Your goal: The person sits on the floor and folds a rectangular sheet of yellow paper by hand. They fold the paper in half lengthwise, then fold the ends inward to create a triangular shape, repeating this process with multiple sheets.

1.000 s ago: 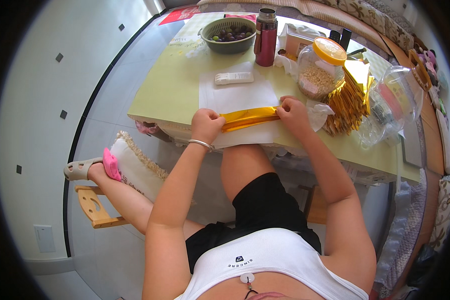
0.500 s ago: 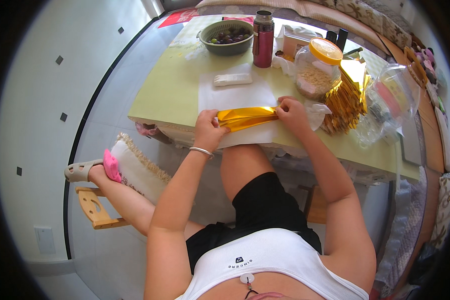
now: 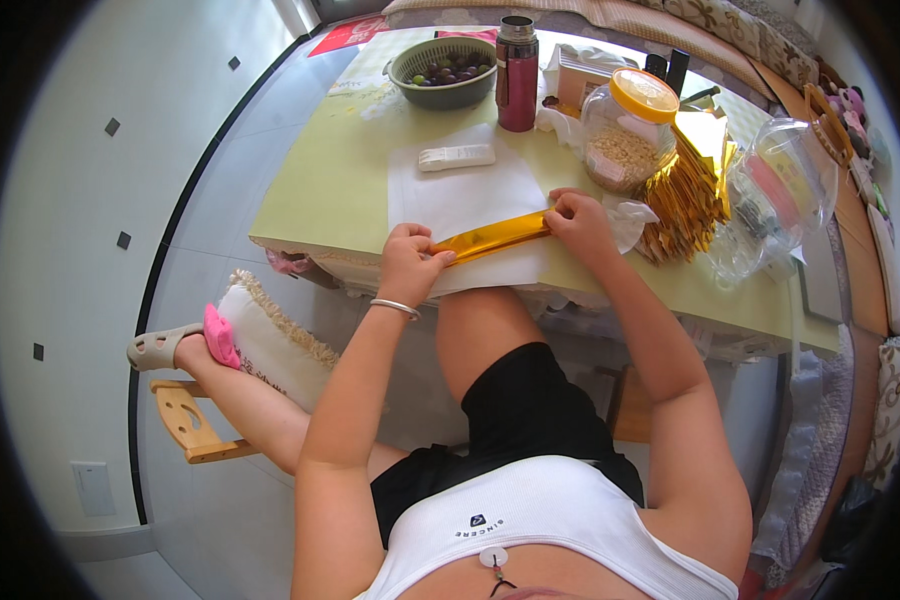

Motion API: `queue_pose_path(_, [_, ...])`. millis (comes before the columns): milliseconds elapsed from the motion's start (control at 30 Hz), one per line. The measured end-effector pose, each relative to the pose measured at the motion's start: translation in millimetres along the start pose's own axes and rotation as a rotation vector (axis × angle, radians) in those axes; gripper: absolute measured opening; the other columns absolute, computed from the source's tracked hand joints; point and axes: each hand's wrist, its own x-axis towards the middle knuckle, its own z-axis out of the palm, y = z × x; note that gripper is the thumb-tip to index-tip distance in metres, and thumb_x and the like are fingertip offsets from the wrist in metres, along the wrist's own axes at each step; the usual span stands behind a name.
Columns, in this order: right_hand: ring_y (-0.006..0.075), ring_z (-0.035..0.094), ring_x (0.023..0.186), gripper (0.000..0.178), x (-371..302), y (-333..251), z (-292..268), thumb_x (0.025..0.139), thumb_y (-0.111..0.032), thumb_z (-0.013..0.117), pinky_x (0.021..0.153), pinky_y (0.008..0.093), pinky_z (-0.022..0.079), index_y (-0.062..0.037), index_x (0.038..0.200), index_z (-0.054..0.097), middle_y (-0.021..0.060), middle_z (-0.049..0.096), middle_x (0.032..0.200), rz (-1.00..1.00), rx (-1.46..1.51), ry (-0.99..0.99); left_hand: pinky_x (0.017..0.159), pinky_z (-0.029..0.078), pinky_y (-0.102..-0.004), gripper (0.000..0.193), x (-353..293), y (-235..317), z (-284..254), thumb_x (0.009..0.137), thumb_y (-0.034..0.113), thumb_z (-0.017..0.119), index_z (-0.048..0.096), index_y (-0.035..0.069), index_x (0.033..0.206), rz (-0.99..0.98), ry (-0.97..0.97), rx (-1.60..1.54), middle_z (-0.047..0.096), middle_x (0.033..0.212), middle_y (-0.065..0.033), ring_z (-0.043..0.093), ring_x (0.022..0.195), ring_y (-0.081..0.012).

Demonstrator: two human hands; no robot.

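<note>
A strip of shiny gold foil paper (image 3: 492,238) stretches between my two hands above the near edge of the table. Its left end is pinched in my left hand (image 3: 410,265), which wears a silver bangle at the wrist. At the other end, my right hand (image 3: 578,228) grips the foil between thumb and fingers, a little farther from me. Under the strip lies a sheet of white paper (image 3: 450,200). On that sheet, beyond the foil, rests a small white packet (image 3: 456,157).
A grey-green colander (image 3: 443,96) of grapes and a maroon flask (image 3: 517,85) stand at the back. To the right are an orange-lidded jar (image 3: 620,145), a heap of folded gold foil pieces (image 3: 685,200), a crumpled tissue (image 3: 628,222) and a clear plastic bag (image 3: 770,200).
The foil has become narrower and flatter, its loose folds now a smooth band. Both hands still hold its ends, and the whole view has shifted slightly.
</note>
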Motion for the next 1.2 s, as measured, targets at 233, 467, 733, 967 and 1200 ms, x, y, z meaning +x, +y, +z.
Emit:
queue_pose_path(233, [0.0319, 0.066, 0.086, 0.021, -0.4, -4.6, -0.8, 0.077, -0.014, 0.07, 0.076, 0.0389, 0.052, 0.0047, 0.073, 0.06, 0.0189, 0.069, 0.099, 0.013, -0.086, 0.008, 0.068, 0.052, -0.0283, 0.022, 0.4, -2.7, 5.5, 0.079, 0.011, 0.081, 0.07, -0.008, 0.078, 0.096, 0.017, 0.138, 0.059, 0.11, -0.0125, 0.059, 0.072, -0.0159])
queue_pose_path(467, [0.0325, 0.065, 0.085, 0.023, -6.7, -13.2, -12.4, 0.08, -0.018, 0.07, 0.076, 0.0417, 0.051, 0.0025, 0.075, 0.062, 0.0147, 0.066, 0.091, 0.004, -0.209, -0.056, 0.073, 0.052, -0.0327, 0.024, 2.0, 4.7, 6.1, 0.074, 0.01, 0.083, 0.065, -0.006, 0.07, 0.115, 0.046, 0.194, 0.059, 0.107, -0.0147, 0.061, 0.085, -0.0236])
queue_pose_path(733, [0.0311, 0.062, 0.1, 0.025, -5.3, -6.5, -14.8, 0.087, -0.024, 0.068, 0.085, 0.0416, 0.05, 0.0001, 0.083, 0.065, 0.013, 0.063, 0.113, -0.101, -0.349, -0.101, 0.082, 0.052, -0.0368, 0.024, 1.3, 21.9, 4.3, 0.074, 0.009, 0.08, 0.064, 0.0, 0.09, 0.099, 0.008, 0.325, 0.058, 0.112, -0.016, 0.061, 0.093, -0.0296])
queue_pose_path(967, [0.0319, 0.063, 0.099, 0.027, 4.8, -16.6, -15.9, 0.089, -0.025, 0.067, 0.084, 0.0435, 0.05, 0.0014, 0.083, 0.066, 0.0141, 0.063, 0.111, -0.043, -0.415, -0.165, 0.096, 0.049, -0.0418, 0.064, -0.3, 25.7, 8.6, 0.084, 0.002, 0.062, 0.055, 0.027, 0.142, 0.492, -0.079, 0.639, 0.047, 0.145, -0.0175, 0.057, 0.117, -0.0326])
queue_pose_path(1200, [0.0303, 0.065, 0.097, 0.032, 9.6, -12.2, -14.9, 0.09, -0.03, 0.067, 0.082, 0.0442, 0.051, 0.0011, 0.082, 0.069, 0.0123, 0.063, 0.111, -0.026, -0.457, -0.205, 0.114, 0.027, -0.0583, 0.06, 1.0, 28.1, 11.8, 0.09, 0.006, 0.055, 0.053, 0.033, 0.143, 0.65, -0.224, 0.857, 0.039, 0.159, 0.0003, 0.037, 0.145, -0.0309])
